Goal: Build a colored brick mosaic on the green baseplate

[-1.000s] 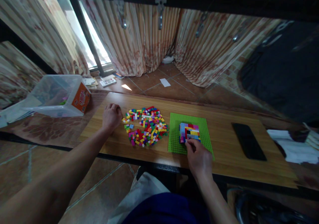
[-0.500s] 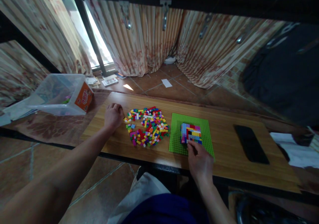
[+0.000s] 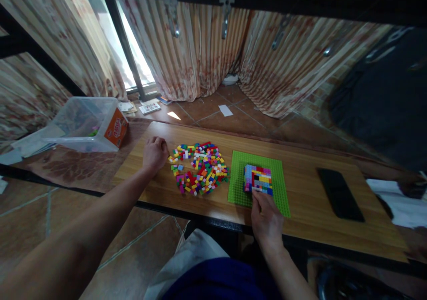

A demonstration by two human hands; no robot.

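Note:
A green baseplate (image 3: 239, 175) lies on the wooden table (image 3: 300, 189), carrying a square block of many-coloured bricks (image 3: 258, 178). My right hand (image 3: 266, 220) rests at the plate's near edge, fingertips pinched together against the block's front edge; what they hold, if anything, is too small to make out. To the left lies a loose pile of small coloured bricks (image 3: 199, 168). My left hand (image 3: 154, 152) sits curled as a loose fist on the table just left of that pile, with nothing visible in it.
A black phone (image 3: 340, 194) lies flat on the table's right side. A clear plastic tub (image 3: 86, 123) with an orange label stands on a patterned cloth at the left. White cloth (image 3: 396, 202) lies past the table's right end. Curtains and tiled floor are behind.
My right hand has stayed at the brick block's front edge, shifting only slightly. My left hand has not moved from beside the pile. The view has drifted a little.

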